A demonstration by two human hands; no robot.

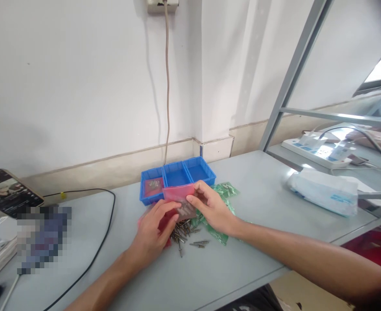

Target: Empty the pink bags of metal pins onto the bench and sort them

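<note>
Between my hands is a pink plastic bag (179, 192) with small pale metal pieces inside. My right hand (211, 207) pinches its upper right edge between thumb and fingers. On the bag's lower left side, my left hand (156, 226) has its fingers curled and thumb close to them, gripping the bag. Under the hands lies a pile of small metal rivet-like parts (180, 233), with a few loose ones (199, 244) to the right. Green plastic bags (221, 235) lie beside and behind my right hand. Behind the pink bag stands a blue three-compartment tray (206, 179); another pink bag (153, 186) sits in its left compartment.
A phone (10, 190) leans at the left, near a black cable (104, 242) that curves over the table. A white and blue plastic pack (323, 190) lies at the right by the grey metal frame (294, 69). Behind it is a power strip (316, 151).
</note>
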